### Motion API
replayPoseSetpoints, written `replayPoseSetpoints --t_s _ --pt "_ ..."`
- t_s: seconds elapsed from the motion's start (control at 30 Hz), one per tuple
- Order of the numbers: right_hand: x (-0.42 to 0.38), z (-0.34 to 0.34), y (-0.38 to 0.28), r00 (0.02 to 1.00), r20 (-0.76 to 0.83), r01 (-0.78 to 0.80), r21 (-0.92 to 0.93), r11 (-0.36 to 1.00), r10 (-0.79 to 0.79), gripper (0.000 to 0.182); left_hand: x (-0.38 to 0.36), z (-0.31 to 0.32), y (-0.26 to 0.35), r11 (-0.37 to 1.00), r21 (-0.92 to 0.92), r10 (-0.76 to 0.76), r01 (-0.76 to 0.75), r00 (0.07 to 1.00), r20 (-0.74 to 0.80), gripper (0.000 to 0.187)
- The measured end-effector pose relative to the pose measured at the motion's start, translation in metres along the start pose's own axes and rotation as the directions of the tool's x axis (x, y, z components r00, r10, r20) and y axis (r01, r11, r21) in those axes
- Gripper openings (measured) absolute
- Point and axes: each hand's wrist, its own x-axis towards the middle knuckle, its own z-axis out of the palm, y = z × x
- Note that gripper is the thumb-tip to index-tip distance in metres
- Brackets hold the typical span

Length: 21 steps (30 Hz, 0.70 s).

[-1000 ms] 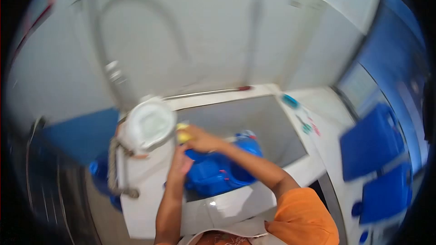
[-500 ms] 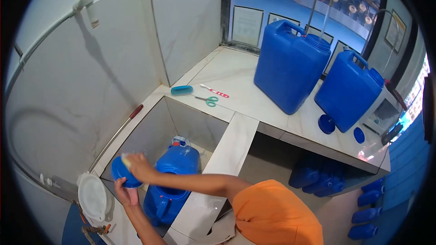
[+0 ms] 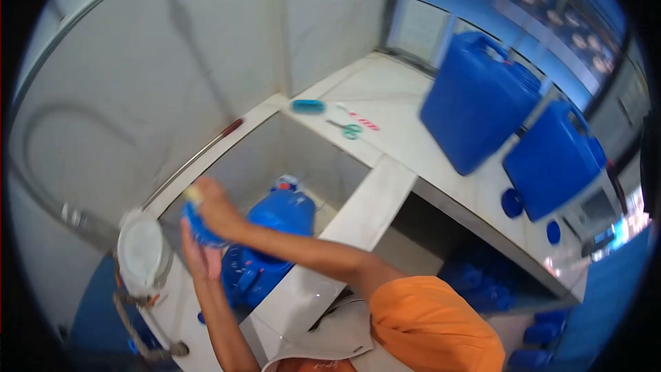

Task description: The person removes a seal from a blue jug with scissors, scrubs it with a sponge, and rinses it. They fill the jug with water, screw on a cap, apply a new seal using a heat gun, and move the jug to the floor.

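Note:
My left hand [image 3: 200,253] holds a round blue lid [image 3: 192,220] above the basin, gripping it from below and from the side. My right hand [image 3: 217,215] is closed on a small pale yellow piece, which looks like a sponge [image 3: 192,194], at the lid's upper edge. The lid is turned edge-on, and my right hand covers part of it. Under my right forearm, a blue water jug [image 3: 286,213] lies in the basin, with a red-and-white part at its far end. More blue plastic with a handle [image 3: 256,282] shows nearer me.
Two large blue jugs [image 3: 475,107] stand on the tiled counter [image 3: 392,86], with blue caps [image 3: 512,202] beside them. Scissors [image 3: 351,131], a toothbrush [image 3: 363,121] and a blue brush [image 3: 308,106] lie behind the basin. A white lidded tub [image 3: 142,248] and a metal rod [image 3: 189,165] are left.
The lid has tipped from facing up to nearly edge-on, and my right hand has shifted across it. The camera view has moved, so the counter appears farther right.

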Motion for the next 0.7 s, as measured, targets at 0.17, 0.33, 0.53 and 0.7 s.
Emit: replayPoseSetpoints --t_s 0.17,0.33,0.53,0.7 --pt "-0.012 -0.017 -0.042 0.925 0.255 0.308 -0.067 0.949 -0.283 0.039 -0.004 -0.006 0.006 0.996 -0.087 -0.013 0.014 1.000 0.013 0.045" --pt "-0.021 -0.008 -0.032 0.992 0.086 0.103 -0.131 0.986 -0.092 0.039 -0.009 0.000 0.037 0.992 -0.009 0.122 -0.123 0.992 -0.043 0.043" --pt "0.023 -0.008 -0.037 0.984 0.096 0.159 -0.122 0.980 -0.148 0.032 -0.033 -0.001 0.027 0.996 -0.051 0.068 -0.078 0.984 -0.162 0.039" --pt "0.028 -0.012 -0.037 0.811 0.365 -0.572 0.337 0.748 0.457 0.025 -0.015 -0.059 0.039 0.993 0.080 0.104 -0.084 0.951 -0.290 0.033"
